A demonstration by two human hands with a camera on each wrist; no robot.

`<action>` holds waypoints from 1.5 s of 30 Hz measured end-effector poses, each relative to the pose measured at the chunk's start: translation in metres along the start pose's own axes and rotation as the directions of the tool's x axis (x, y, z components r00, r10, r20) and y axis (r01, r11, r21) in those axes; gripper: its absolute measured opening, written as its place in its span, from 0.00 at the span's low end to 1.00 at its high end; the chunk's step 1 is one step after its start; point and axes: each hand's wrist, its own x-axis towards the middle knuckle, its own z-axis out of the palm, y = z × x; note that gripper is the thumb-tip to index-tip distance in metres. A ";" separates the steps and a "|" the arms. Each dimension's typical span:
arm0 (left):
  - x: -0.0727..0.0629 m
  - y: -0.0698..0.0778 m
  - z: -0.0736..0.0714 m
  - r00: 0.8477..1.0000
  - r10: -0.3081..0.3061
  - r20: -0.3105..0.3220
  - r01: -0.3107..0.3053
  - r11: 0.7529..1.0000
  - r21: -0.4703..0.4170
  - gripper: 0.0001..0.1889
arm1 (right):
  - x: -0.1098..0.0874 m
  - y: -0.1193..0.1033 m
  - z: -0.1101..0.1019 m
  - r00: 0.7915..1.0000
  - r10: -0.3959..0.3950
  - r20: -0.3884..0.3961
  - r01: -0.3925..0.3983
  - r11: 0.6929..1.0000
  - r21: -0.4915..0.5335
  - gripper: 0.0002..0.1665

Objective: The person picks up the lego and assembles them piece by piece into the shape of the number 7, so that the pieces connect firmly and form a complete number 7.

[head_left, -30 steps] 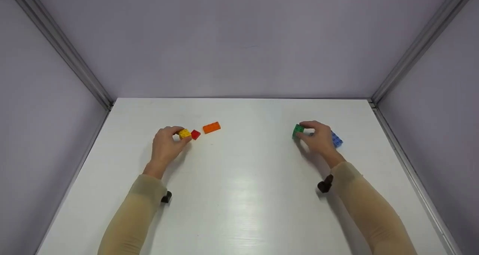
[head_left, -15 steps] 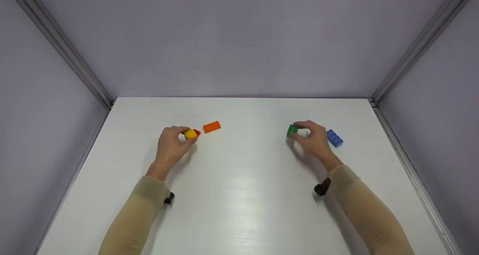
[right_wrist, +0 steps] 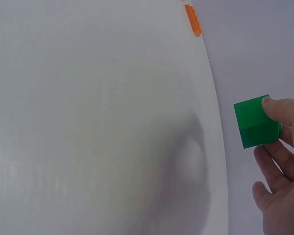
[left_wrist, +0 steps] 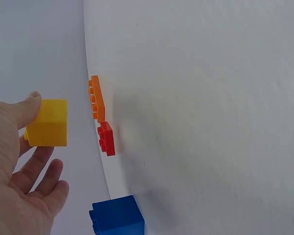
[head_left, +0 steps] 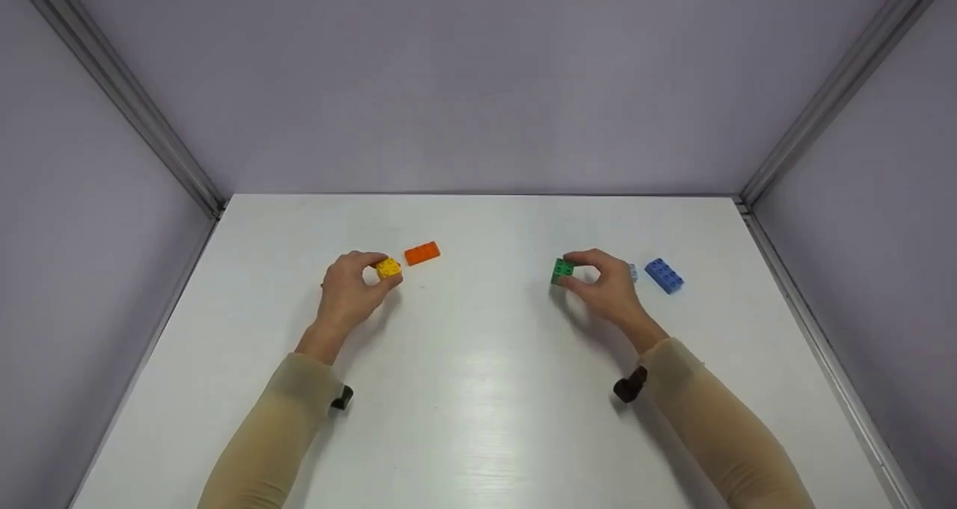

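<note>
My left hand (head_left: 348, 291) pinches a yellow toy brick (head_left: 388, 268) between thumb and fingers, held above the table. The left wrist view shows a flat red brick (left_wrist: 107, 139) beyond it, almost hidden by the yellow brick in the head view. An orange brick (head_left: 422, 253) lies just right of the yellow one. Below the left hand's fingers a dark blue brick (left_wrist: 118, 216) shows in the left wrist view; the hand hides it in the head view. My right hand (head_left: 607, 288) pinches a green brick (head_left: 562, 271), raised off the table.
A blue brick (head_left: 664, 276) lies right of my right hand. Between them a light blue piece (head_left: 633, 272) is partly covered by the hand. The white table (head_left: 478, 329) ends at a back wall (head_left: 478, 83), with panels on both sides.
The right hand has carried the green brick leftward and slightly nearer, uncovering the blue brick. My left hand has shifted a little right with the yellow brick, which now covers most of the red one.
</note>
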 end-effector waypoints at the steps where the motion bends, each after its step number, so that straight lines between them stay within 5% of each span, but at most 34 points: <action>1: -0.001 0.001 0.000 1.000 -0.001 0.004 0.001 1.000 -0.004 0.24 | 0.000 -0.001 0.002 1.000 0.002 0.006 -0.002 1.000 0.007 0.26; 12: -0.007 0.011 0.008 1.000 0.013 0.000 -0.013 0.994 -0.109 0.25 | -0.003 -0.007 0.012 0.998 0.015 0.060 -0.020 0.996 0.092 0.25; 22: -0.011 0.016 0.020 0.996 0.077 -0.041 -0.085 0.949 -0.302 0.23 | -0.006 -0.011 0.021 0.993 0.052 0.104 -0.062 0.994 0.094 0.27; 45: -0.023 0.039 0.038 0.996 0.081 0.039 -0.062 0.937 -0.344 0.20 | -0.016 -0.014 0.052 0.983 -0.029 0.179 0.001 0.987 0.158 0.24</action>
